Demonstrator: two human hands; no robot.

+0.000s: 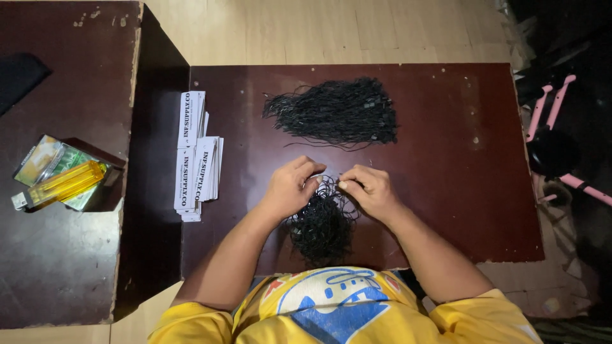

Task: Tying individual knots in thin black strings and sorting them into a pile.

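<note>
My left hand (290,186) and my right hand (371,189) meet over a tangled pile of black strings (322,226) at the near edge of the dark brown table (446,159). Both pinch at a black string (328,183) stretched between their fingertips. A larger, flatter bundle of black strings (338,113) lies farther back on the table, apart from my hands. Stacks of white paper tags (197,165) with black print sit at the table's left edge, a hand's width from my left hand.
A second, higher brown table (57,242) stands to the left, carrying a yellow lighter (60,185) on a small green pack. Pink-framed furniture (554,127) and dark clutter crowd the right side. Pale wooden floor lies beyond the table.
</note>
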